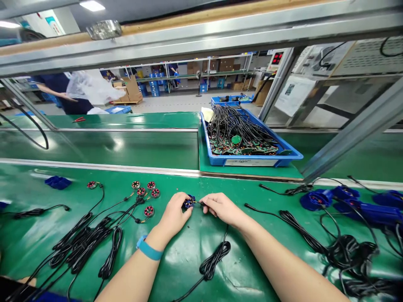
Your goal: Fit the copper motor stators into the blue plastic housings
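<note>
My left hand point(174, 214) is closed around a small round blue part with a circuit board point(189, 202), held just above the green bench mat point(189, 260). My right hand point(220, 207) pinches the black cable point(217, 258) where it joins that part; the cable's coiled length lies on the mat between my forearms. A blue band is on my left wrist. To the left lie several small round boards point(148, 193) with their coiled black cables point(85, 241).
A blue bin point(291, 155) of wired boards sits beyond the bench edge. Blue housings point(346, 199) and tangled cables point(349, 251) lie at right, a blue cloth piece point(58, 182) at left. A person point(63, 90) stands at the far left behind the conveyor.
</note>
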Action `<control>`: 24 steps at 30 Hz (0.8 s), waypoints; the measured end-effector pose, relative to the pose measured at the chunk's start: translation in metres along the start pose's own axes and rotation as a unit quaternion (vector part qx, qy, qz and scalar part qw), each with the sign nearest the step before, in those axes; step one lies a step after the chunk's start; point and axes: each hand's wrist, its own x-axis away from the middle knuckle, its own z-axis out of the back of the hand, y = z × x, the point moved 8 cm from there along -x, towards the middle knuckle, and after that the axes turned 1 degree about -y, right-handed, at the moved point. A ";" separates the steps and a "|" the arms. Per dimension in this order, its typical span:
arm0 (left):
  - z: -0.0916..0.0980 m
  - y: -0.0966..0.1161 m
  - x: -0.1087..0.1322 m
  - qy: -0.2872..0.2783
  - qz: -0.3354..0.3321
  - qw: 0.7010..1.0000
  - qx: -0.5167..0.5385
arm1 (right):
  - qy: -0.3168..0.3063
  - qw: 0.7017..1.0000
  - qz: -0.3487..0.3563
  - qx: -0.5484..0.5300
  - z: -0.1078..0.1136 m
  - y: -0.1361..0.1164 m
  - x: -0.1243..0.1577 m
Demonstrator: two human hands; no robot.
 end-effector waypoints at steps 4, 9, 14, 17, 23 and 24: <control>0.001 0.002 0.000 0.019 -0.026 0.999 0.009 | -0.045 0.987 -0.093 -0.123 -0.006 0.016 0.000; -0.005 0.002 0.000 -0.015 -0.012 1.000 0.001 | -0.074 0.981 -0.120 -0.136 -0.011 0.008 0.006; -0.008 0.008 0.003 -0.040 0.032 0.999 0.009 | 0.053 0.999 -0.009 0.010 0.008 -0.007 0.003; -0.014 0.013 0.006 -0.084 0.060 0.993 0.059 | 0.095 0.992 0.042 0.074 0.009 -0.011 0.002; -0.014 0.020 0.005 -0.116 0.026 0.989 0.085 | 0.154 0.977 0.062 0.137 0.013 -0.016 0.007; -0.014 0.020 0.005 -0.114 0.014 0.990 0.078 | 0.160 0.975 0.059 0.146 0.013 -0.017 0.008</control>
